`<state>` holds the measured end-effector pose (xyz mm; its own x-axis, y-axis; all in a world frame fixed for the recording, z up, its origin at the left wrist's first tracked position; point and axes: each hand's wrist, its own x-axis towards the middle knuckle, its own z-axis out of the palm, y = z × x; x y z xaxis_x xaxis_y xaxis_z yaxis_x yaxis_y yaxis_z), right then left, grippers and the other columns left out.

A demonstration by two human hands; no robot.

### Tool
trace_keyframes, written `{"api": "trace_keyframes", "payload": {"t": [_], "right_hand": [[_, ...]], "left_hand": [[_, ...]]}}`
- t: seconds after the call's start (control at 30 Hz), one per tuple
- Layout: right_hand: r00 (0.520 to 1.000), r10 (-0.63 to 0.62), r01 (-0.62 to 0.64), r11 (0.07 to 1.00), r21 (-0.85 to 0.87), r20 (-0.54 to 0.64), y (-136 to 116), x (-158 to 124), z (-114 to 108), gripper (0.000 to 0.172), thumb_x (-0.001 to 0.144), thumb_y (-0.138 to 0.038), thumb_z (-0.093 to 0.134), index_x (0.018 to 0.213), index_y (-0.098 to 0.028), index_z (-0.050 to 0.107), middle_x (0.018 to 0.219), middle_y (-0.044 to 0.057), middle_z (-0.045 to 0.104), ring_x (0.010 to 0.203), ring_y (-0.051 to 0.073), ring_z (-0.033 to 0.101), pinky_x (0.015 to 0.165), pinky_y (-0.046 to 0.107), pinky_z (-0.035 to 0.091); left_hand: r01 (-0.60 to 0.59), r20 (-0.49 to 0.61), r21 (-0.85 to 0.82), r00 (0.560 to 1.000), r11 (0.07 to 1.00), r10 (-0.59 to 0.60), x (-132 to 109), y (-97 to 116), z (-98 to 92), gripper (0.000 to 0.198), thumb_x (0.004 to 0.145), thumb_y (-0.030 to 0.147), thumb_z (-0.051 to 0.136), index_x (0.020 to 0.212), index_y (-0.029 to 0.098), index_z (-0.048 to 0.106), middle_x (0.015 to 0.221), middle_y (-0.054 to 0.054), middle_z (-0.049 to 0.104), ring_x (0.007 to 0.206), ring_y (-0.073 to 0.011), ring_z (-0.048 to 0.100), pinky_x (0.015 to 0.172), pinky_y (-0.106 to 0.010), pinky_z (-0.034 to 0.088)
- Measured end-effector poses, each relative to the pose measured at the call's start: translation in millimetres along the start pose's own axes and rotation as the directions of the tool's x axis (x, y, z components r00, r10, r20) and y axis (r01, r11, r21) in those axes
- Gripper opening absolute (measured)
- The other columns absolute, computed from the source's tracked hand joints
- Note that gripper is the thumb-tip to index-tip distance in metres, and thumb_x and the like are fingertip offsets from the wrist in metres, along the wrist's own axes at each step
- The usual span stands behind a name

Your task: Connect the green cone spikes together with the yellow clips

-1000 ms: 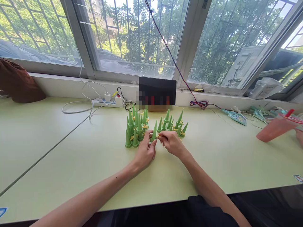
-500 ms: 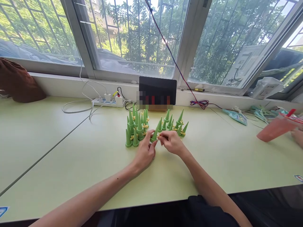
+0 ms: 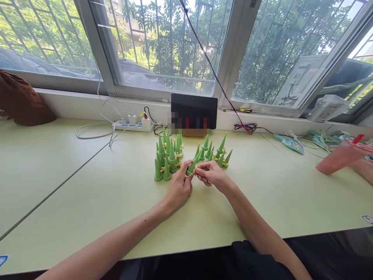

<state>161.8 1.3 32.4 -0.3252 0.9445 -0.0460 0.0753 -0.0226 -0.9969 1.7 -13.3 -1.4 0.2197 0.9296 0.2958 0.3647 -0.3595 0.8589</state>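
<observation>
Left hand [image 3: 180, 182] grips a tilted green cone [image 3: 192, 167] near its base, between both hands. Right hand [image 3: 214, 175] pinches its yellow valve [image 3: 196, 169]. Other cones [image 3: 171, 153] stand just beyond both hands.

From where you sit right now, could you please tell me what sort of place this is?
Probably an indoor workroom or office: a long pale-green table runs beside large windows, and a power strip lies along the table's far edge.

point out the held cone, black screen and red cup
held cone [image 3: 192, 167], head view, on its tapered side
black screen [image 3: 194, 110], head view, mid-panel
red cup [image 3: 336, 157], head view, on its side wall
</observation>
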Motion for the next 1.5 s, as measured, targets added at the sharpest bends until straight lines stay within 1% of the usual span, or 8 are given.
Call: {"api": "trace_keyframes", "payload": {"t": [0.2,0.33,0.47,0.63,0.77,0.93,1.37,1.5], "right_hand": [[0.995,-0.088,0.077,0.983,-0.169,-0.054,2.0,2.1,4.7,0.03,0.081,-0.036,0.058,0.058,-0.016,0.056,0.053,-0.001,0.053,0.036,0.006,0.039,0.033,0.02,0.029],[0.987,-0.139,0.115,0.961,-0.253,-0.078,2.2,1.8,7.1,0.03,0.082,-0.032,0.053,0.057,-0.017,0.055,0.052,-0.002,0.053,0.034,0.006,0.04,0.034,0.021,0.03],[0.982,-0.172,0.136,0.935,-0.328,-0.084,3.0,1.4,6.4,0.031,0.084,-0.029,0.051,0.056,-0.017,0.054,0.05,-0.002,0.051,0.036,0.007,0.04,0.038,0.021,0.032],[0.947,-0.312,0.234,0.832,-0.504,-0.074,5.2,2.3,6.2,0.032,0.084,-0.022,0.051,0.053,-0.017,0.054,0.051,-0.001,0.054,0.046,0.008,0.044,0.049,0.02,0.035],[0.926,-0.373,0.271,0.766,-0.583,-0.06,5.9,2.1,7.1,0.032,0.084,-0.019,0.052,0.052,-0.017,0.053,0.051,-0.001,0.054,0.048,0.008,0.043,0.051,0.021,0.033],[0.923,-0.382,0.274,0.748,-0.604,-0.055,6.0,1.7,7.0,0.031,0.085,-0.018,0.051,0.053,-0.017,0.052,0.052,-0.001,0.055,0.049,0.009,0.043,0.052,0.021,0.033],[0.922,-0.386,0.283,0.724,-0.629,-0.029,6.7,1.2,7.5,0.032,0.086,-0.017,0.051,0.054,-0.017,0.049,0.053,-0.002,0.055,0.051,0.009,0.041,0.055,0.022,0.033],[0.925,-0.377,0.267,0.716,-0.645,-0.036,7.4,1.8,7.4,0.032,0.087,-0.018,0.05,0.055,-0.018,0.05,0.056,-0.001,0.057,0.052,0.01,0.041,0.056,0.023,0.033]], "left_hand": [[0.029,0.024,-0.068,0.999,0.997,-0.028,2.2,2.3,-1.4,0.05,0.092,0.032,0.045,0.14,0.019,0.043,0.062,0.004,0.058,0.042,-0.0088,0.044,0.059,-0.025,0.045],[0.032,0.025,-0.089,0.999,0.995,-0.03,4.3,5.6,-2.0,0.056,0.091,0.029,0.046,0.144,0.013,0.041,0.049,0.007,0.05,0.04,-0.0094,0.041,0.055,-0.024,0.043],[0.058,0.044,-0.14,0.998,0.988,-0.053,4.3,7.3,-1.1,0.056,0.093,0.029,0.042,0.147,0.013,0.036,0.042,0.009,0.044,0.038,-0.0096,0.04,0.05,-0.023,0.041],[0.097,0.077,-0.2,0.994,0.975,-0.083,4.8,5.0,0.1,0.058,0.096,0.033,0.039,0.149,0.011,0.031,0.038,0.01,0.042,0.036,-0.0098,0.039,0.048,-0.021,0.039],[0.138,0.11,-0.259,0.988,0.956,-0.113,5.9,3.2,0.0,0.06,0.096,0.034,0.04,0.15,0.011,0.029,0.037,0.01,0.041,0.036,-0.0097,0.038,0.046,-0.021,0.038],[0.163,0.128,-0.298,0.983,0.94,-0.13,8.3,1.1,0.0,0.059,0.096,0.036,0.041,0.149,0.013,0.03,0.037,0.01,0.041,0.034,-0.0096,0.037,0.043,-0.02,0.036],[0.219,0.133,-0.349,0.974,0.911,-0.184,13.1,4.4,-1.8,0.059,0.094,0.035,0.045,0.145,0.009,0.034,0.037,0.011,0.038,0.032,-0.0076,0.033,0.038,-0.019,0.032],[0.211,0.135,-0.327,0.975,0.921,-0.175,13.8,3.8,-2.2,0.058,0.094,0.037,0.043,0.145,0.01,0.036,0.037,0.011,0.038,0.031,-0.0086,0.035,0.039,-0.02,0.034]]}}
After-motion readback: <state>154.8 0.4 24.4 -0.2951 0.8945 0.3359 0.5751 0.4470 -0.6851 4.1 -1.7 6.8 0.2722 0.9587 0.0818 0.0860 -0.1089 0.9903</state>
